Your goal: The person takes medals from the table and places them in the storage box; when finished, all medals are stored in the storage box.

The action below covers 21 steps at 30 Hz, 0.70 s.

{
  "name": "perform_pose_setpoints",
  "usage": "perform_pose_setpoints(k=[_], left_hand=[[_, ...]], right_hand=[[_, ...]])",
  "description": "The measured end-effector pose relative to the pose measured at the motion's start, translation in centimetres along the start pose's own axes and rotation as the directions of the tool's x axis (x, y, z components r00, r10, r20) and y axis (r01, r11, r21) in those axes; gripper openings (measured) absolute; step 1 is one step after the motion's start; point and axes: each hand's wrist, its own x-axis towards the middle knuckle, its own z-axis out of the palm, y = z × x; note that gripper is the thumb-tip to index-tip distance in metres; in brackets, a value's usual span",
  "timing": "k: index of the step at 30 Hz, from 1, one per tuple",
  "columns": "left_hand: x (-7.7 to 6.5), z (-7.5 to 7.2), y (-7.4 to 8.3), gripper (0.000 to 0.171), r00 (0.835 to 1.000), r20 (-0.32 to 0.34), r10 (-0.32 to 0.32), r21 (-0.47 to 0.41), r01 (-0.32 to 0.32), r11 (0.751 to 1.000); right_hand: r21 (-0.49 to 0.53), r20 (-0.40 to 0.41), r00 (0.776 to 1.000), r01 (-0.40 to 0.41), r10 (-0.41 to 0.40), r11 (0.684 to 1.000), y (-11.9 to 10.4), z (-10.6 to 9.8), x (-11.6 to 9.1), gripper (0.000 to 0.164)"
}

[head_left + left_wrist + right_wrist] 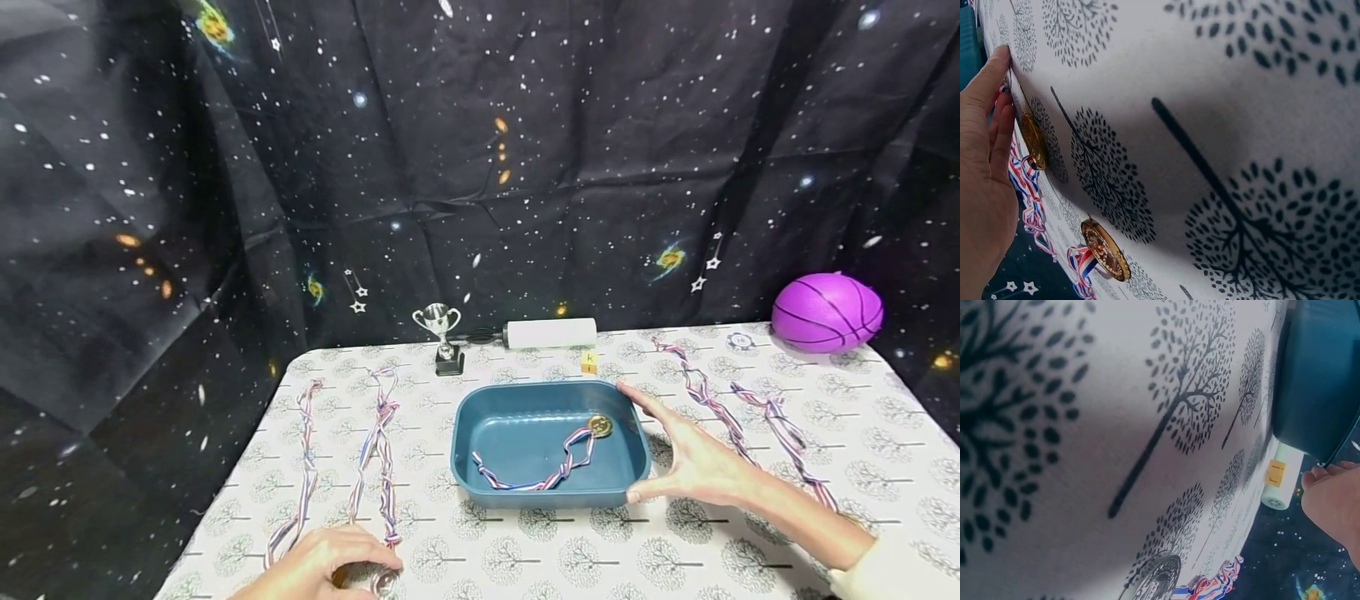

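Observation:
A dark teal plastic bin (551,500) stands mid-table with a gold medal (600,426) on a striped ribbon inside. My right hand (690,458) grips the bin's right end, thumb at the near rim and fingers at the far corner. At the front left, my left hand (322,562) reaches low over the cloth, its fingertips at a silver-coloured medal (385,581). Its fingers look fairly straight in the left wrist view, where the thumb is hidden. Beside them lie a gold medal (1034,140) and another gold-toned medal (1107,250), with red, white and blue ribbons.
Two more striped ribbons (708,396) lie to the right of the bin; a silver-coloured medal (1157,578) shows there. Along the back stand a small trophy (442,337), a white cylinder (551,332), a yellow letter block (588,362), a chip (741,342) and a purple basketball (825,312).

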Motion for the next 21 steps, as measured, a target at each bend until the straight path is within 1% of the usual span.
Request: perform_pose_setpoints(k=[1, 3, 4, 8, 11, 12, 13, 15, 17, 19, 21], left_hand=[[0.0, 0.1, -0.1, 0.038, 1.000, -0.011, 0.022, 0.022, -0.022, 1.000], [0.1, 0.2, 0.0, 0.037, 1.000, -0.017, 0.004, 0.021, -0.004, 1.000], [0.1, 0.3, -0.1, 0.036, 0.999, -0.026, 0.020, 0.041, -0.019, 0.999], [0.6, 0.3, 0.1, 0.035, 0.999, -0.036, 0.011, 0.089, -0.008, 0.996], [1.2, 0.2, 0.5, 0.036, 0.999, -0.050, 0.013, 0.143, -0.006, 0.990], [1.4, 0.1, 0.7, 0.036, 0.998, -0.061, 0.029, 0.153, -0.020, 0.988], [1.8, -0.1, 1.0, 0.037, 0.997, -0.072, 0.035, 0.149, -0.024, 0.989], [2.5, -0.6, 1.7, 0.039, 0.996, -0.090, 0.023, 0.121, -0.012, 0.993], [3.4, -1.2, 2.4, 0.042, 0.992, -0.119, 0.041, 0.100, -0.030, 0.995], [4.3, -2.1, 3.1, 0.044, 0.988, -0.147, 0.037, 0.059, -0.029, 0.998], [5.4, -2.9, 3.7, 0.045, 0.983, -0.179, 0.049, 0.014, -0.047, 0.999]], right_hand=[[-0.001, 0.000, 1.000, -0.001, 0.001, 1.000, 0.0, 0.0, 0.0, 0.135], [-0.004, -0.001, 1.000, -0.004, 0.004, 1.000, 0.0, 0.0, 0.0, 0.135], [-0.008, -0.001, 1.000, -0.004, 0.004, 1.000, 0.0, 0.0, 0.0, 0.135], [-0.005, 0.002, 1.000, -0.006, 0.006, 1.000, 0.0, 0.0, 0.0, 0.136], [0.003, 0.006, 1.000, -0.005, 0.005, 1.000, 0.0, 0.0, 0.1, 0.136], [0.005, 0.007, 1.000, -0.004, 0.004, 1.000, 0.0, 0.0, 0.1, 0.136], [0.007, 0.007, 1.000, -0.003, 0.003, 1.000, -0.1, -0.1, 0.1, 0.136], [0.008, 0.008, 1.000, -0.005, 0.005, 1.000, -0.1, -0.1, 0.1, 0.136], [0.008, 0.009, 1.000, -0.009, 0.009, 1.000, -0.2, -0.1, 0.0, 0.136], [0.008, 0.010, 1.000, -0.013, 0.013, 1.000, -0.2, -0.1, 0.0, 0.136], [0.008, 0.010, 1.000, -0.019, 0.019, 1.000, -0.3, -0.1, 0.0, 0.136]])
